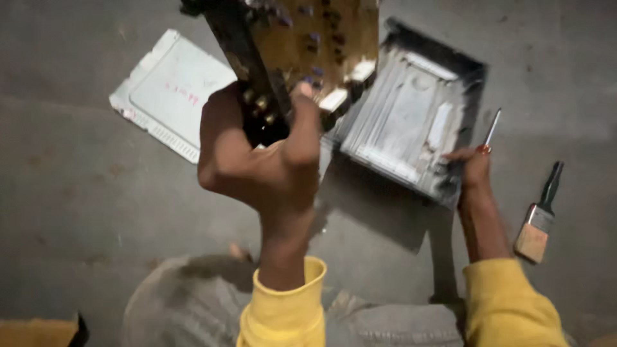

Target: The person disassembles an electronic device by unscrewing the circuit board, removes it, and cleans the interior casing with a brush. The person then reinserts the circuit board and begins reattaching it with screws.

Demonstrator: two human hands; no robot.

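My left hand [263, 154] is raised close to the camera and grips the lower edge of a brown circuit board [308, 35] with a dark panel along its side. The board is lifted above the floor and tilted. My right hand [474, 168] rests on the near right corner of an open grey metal case [411, 122] lying on the floor, and it holds a screwdriver [491, 128] with a thin metal shaft pointing up and away. Both sleeves are yellow.
A white metal cover plate [170, 93] lies on the grey concrete floor at the left. A paintbrush [538, 222] with a dark handle lies to the right of my right arm. A bit of brown cardboard [38, 331] shows at the bottom left corner.
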